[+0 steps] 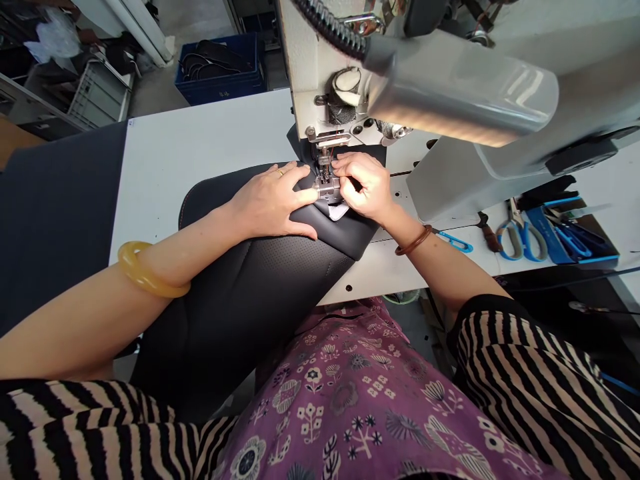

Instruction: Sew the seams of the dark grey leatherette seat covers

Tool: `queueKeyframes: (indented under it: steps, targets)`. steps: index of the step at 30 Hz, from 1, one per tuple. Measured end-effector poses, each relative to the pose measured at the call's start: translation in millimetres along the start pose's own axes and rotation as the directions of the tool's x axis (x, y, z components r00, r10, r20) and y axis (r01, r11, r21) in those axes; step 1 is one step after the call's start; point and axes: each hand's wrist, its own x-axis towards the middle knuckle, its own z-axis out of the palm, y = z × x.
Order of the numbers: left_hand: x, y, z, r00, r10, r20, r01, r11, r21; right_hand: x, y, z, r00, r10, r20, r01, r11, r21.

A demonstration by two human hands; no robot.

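Note:
A large black leather-like cover (235, 293) lies across the white table and hangs over its front edge. Part of it is under the needle and presser foot (325, 175) of a sewing machine (445, 87). Flat on the cover, left of the foot, rests my left hand (273, 200), its fingers spread. Close against the right side of the foot, my right hand (364, 183) has its fingers bent and pressed together at the cover; what they pinch is too small to make out. A small white piece (339, 211) shows below the foot.
Blue-handled scissors (523, 239), a light blue tool (456, 241) and a blue tray (575, 230) of tools lie on the right. A blue crate (220, 70) with black pieces stands beyond the white table (155, 160). Dark material (60, 213) covers the left side.

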Motion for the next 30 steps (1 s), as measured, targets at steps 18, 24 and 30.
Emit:
queueKeyframes:
  steps: [18, 24, 30]
  targets:
    - [-1, -1, 2.2, 1.000, -0.024, -0.019, 0.024, 1.000, -0.011, 0, 1, -1, 1.000, -0.013, 0.006, 0.014, 1.000, -0.028]
    - [-1, 1, 1.3, 0.999, -0.032, -0.025, 0.030, 0.998, -0.055, 1, 4, 4, 0.998, -0.057, -0.024, 0.057, 0.998, 0.023]
    - [-58, 71, -11.8, 0.994, -0.097, 0.046, 0.097, 0.995, -0.004, 2, 4, 6, 0.996, -0.054, -0.071, 0.061, 0.993, 0.098]
